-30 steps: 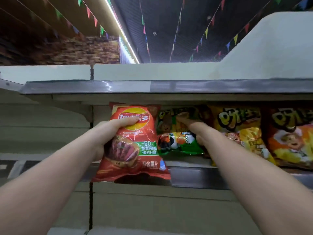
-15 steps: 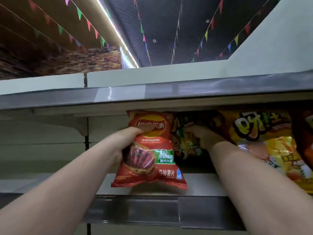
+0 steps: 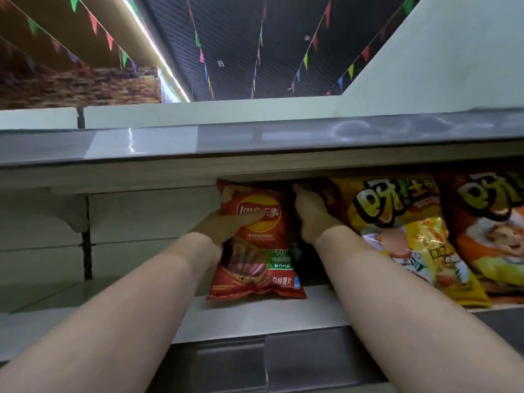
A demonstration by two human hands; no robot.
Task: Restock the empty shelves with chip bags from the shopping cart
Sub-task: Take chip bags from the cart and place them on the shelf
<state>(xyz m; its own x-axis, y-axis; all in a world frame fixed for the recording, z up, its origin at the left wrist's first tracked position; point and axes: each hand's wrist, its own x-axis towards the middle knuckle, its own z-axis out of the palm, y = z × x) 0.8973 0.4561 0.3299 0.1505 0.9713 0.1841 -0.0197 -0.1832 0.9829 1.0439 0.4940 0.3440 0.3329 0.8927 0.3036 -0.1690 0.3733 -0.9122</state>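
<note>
The left hand [image 3: 226,225] grips a red chip bag [image 3: 256,259] standing on the shelf [image 3: 255,313]. At three o'clock from it, the right hand [image 3: 310,214] reaches into the dark gap beside a leaning yellow bag [image 3: 411,236].

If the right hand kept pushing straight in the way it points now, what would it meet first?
Probably the dark bag top its fingertips already reach, beside the red Lay's bag. The right hand points into the shelf; what lies behind is too dark to tell.
</note>
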